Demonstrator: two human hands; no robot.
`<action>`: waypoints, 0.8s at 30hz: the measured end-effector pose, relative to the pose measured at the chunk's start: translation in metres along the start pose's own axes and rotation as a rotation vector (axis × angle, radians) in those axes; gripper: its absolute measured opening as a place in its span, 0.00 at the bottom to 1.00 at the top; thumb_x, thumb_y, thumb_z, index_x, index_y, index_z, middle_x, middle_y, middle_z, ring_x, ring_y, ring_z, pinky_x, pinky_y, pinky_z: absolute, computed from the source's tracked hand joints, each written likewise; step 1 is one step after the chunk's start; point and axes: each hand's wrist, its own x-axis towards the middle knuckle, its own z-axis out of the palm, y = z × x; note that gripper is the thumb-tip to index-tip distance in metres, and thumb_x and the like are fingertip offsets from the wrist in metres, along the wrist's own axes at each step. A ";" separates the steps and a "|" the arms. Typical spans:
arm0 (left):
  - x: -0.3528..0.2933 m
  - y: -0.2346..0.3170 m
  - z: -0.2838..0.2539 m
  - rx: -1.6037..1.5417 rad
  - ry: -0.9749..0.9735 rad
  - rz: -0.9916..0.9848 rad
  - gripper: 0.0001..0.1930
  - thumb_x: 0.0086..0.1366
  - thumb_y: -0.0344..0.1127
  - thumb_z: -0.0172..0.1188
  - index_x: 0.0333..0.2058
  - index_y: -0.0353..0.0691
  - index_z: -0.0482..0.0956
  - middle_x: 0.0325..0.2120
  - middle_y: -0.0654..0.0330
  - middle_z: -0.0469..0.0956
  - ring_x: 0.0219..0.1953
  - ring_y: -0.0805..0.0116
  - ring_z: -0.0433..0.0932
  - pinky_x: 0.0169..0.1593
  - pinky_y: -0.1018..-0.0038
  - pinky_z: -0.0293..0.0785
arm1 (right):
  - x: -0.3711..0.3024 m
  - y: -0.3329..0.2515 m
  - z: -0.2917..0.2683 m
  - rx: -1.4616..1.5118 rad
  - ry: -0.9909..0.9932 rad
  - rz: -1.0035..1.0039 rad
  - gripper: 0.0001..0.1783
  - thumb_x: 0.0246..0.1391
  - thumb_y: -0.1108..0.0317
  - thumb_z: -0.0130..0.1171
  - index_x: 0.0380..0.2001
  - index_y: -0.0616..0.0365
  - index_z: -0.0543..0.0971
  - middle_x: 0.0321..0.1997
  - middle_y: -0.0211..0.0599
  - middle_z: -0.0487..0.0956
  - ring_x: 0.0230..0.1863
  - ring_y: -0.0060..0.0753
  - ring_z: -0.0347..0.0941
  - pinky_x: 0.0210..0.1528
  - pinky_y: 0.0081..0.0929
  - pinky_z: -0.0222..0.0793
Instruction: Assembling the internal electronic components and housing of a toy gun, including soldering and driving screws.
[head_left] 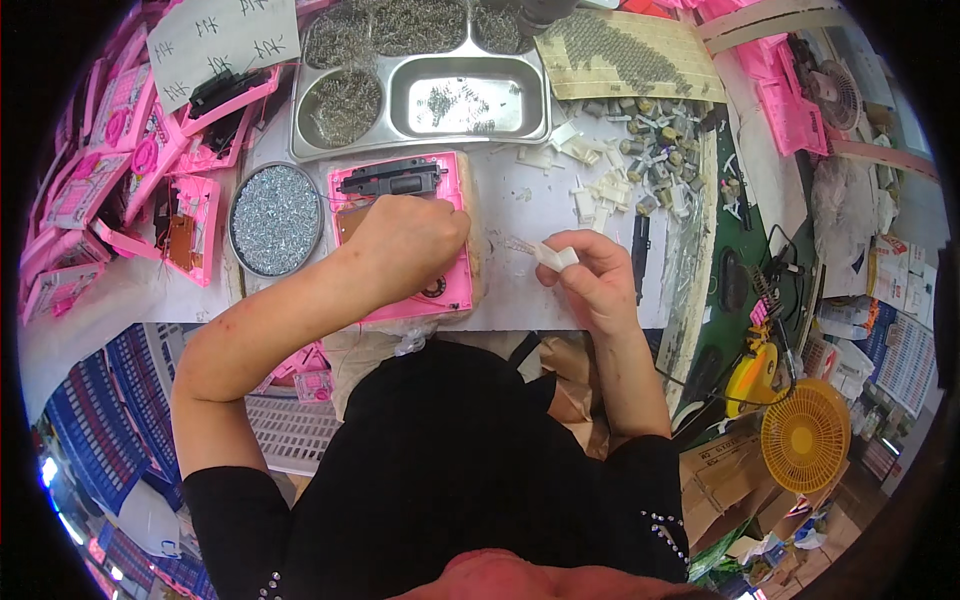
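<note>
A pink plastic casing (462,285) lies on a padded block in front of me. A long black part (395,178) sits along its far edge. Over the casing's middle, my left hand (412,240) is closed like a fist; whatever its fingers grip is hidden. To the right of the casing, my right hand (598,278) pinches a small white plastic piece (557,258) between thumb and fingers. A thin coil spring (515,244) points left from that piece, and I cannot tell whether it is attached.
A metal compartment tray (470,146) with springs stands at the back. Left of the casing are a round dish of screws (276,220) and piled pink casings (120,150). White parts (605,190), small motors (675,160) and a black strip (640,258) lie at right.
</note>
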 end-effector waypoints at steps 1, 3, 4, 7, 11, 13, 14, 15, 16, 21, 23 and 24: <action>-0.001 0.001 0.000 -0.011 0.021 -0.009 0.08 0.55 0.35 0.67 0.29 0.40 0.78 0.24 0.56 0.80 0.28 0.55 0.84 0.31 0.60 0.81 | 0.001 -0.001 0.003 -0.044 0.022 0.016 0.23 0.59 0.64 0.72 0.52 0.68 0.80 0.43 0.41 0.83 0.42 0.29 0.78 0.47 0.29 0.74; -0.003 0.002 0.000 -0.032 0.062 -0.025 0.08 0.55 0.35 0.68 0.30 0.40 0.78 0.24 0.57 0.79 0.28 0.56 0.84 0.31 0.60 0.81 | 0.002 -0.002 0.007 -0.103 0.042 0.033 0.24 0.58 0.63 0.72 0.51 0.69 0.80 0.42 0.40 0.83 0.41 0.30 0.77 0.46 0.30 0.73; -0.003 0.003 0.000 -0.030 0.055 -0.019 0.08 0.55 0.35 0.67 0.30 0.39 0.78 0.24 0.56 0.79 0.28 0.55 0.84 0.30 0.60 0.81 | 0.004 -0.002 0.009 -0.118 0.040 0.034 0.24 0.58 0.63 0.72 0.51 0.69 0.80 0.42 0.40 0.83 0.41 0.30 0.77 0.46 0.29 0.73; 0.000 0.004 -0.002 -0.009 0.008 0.004 0.08 0.55 0.34 0.67 0.30 0.39 0.78 0.24 0.56 0.80 0.27 0.54 0.83 0.30 0.61 0.80 | 0.008 -0.001 0.011 -0.149 0.035 0.033 0.23 0.59 0.64 0.71 0.52 0.69 0.80 0.42 0.40 0.83 0.41 0.29 0.78 0.46 0.28 0.73; 0.004 0.010 -0.010 0.018 -0.059 0.026 0.08 0.55 0.32 0.66 0.31 0.38 0.77 0.25 0.55 0.80 0.27 0.54 0.83 0.30 0.62 0.80 | 0.012 -0.002 0.016 -0.169 0.026 0.039 0.22 0.59 0.67 0.70 0.52 0.69 0.80 0.43 0.40 0.83 0.41 0.28 0.78 0.46 0.28 0.73; 0.001 0.012 -0.010 -0.002 -0.009 0.007 0.07 0.55 0.31 0.66 0.31 0.37 0.78 0.26 0.54 0.81 0.28 0.55 0.84 0.30 0.62 0.80 | 0.012 -0.003 0.018 -0.201 0.048 0.042 0.21 0.59 0.68 0.70 0.52 0.69 0.79 0.43 0.40 0.84 0.41 0.27 0.78 0.46 0.27 0.74; -0.005 0.012 -0.010 -0.019 0.041 -0.013 0.06 0.54 0.29 0.66 0.30 0.37 0.79 0.27 0.54 0.82 0.28 0.55 0.84 0.30 0.62 0.80 | 0.012 -0.003 0.019 -0.217 0.058 0.043 0.21 0.59 0.69 0.70 0.52 0.70 0.79 0.43 0.40 0.84 0.41 0.26 0.78 0.46 0.27 0.74; -0.009 0.011 -0.009 -0.037 0.090 -0.027 0.06 0.53 0.28 0.66 0.30 0.37 0.80 0.28 0.54 0.83 0.29 0.56 0.85 0.30 0.63 0.80 | 0.012 -0.003 0.018 -0.252 0.067 0.042 0.20 0.58 0.70 0.70 0.51 0.68 0.80 0.43 0.39 0.84 0.41 0.26 0.78 0.47 0.26 0.74; -0.015 0.007 -0.010 -0.150 0.155 -0.049 0.05 0.55 0.28 0.65 0.31 0.37 0.80 0.28 0.54 0.82 0.28 0.57 0.84 0.30 0.63 0.80 | 0.011 -0.001 0.018 -0.286 0.075 0.041 0.19 0.58 0.72 0.70 0.51 0.66 0.81 0.43 0.38 0.84 0.41 0.27 0.79 0.47 0.26 0.75; -0.055 -0.016 -0.011 -0.583 0.426 -0.397 0.03 0.62 0.26 0.61 0.35 0.36 0.77 0.27 0.56 0.79 0.25 0.58 0.80 0.30 0.64 0.76 | 0.031 -0.010 0.033 -1.099 -0.100 -0.351 0.18 0.47 0.73 0.74 0.44 0.57 0.85 0.41 0.35 0.82 0.40 0.39 0.76 0.45 0.31 0.74; -0.062 -0.011 0.001 -0.565 0.481 -0.403 0.04 0.64 0.26 0.62 0.37 0.37 0.78 0.28 0.54 0.78 0.27 0.54 0.79 0.31 0.64 0.75 | 0.042 -0.009 0.042 -1.301 -0.143 -0.523 0.19 0.42 0.71 0.74 0.42 0.54 0.85 0.40 0.35 0.80 0.42 0.44 0.74 0.44 0.34 0.73; -0.062 -0.009 0.008 -0.512 0.538 -0.364 0.05 0.64 0.26 0.63 0.38 0.37 0.78 0.28 0.54 0.78 0.27 0.53 0.79 0.32 0.64 0.75 | 0.045 -0.008 0.045 -1.315 -0.172 -0.536 0.19 0.42 0.71 0.74 0.41 0.54 0.85 0.40 0.35 0.79 0.43 0.43 0.74 0.45 0.35 0.72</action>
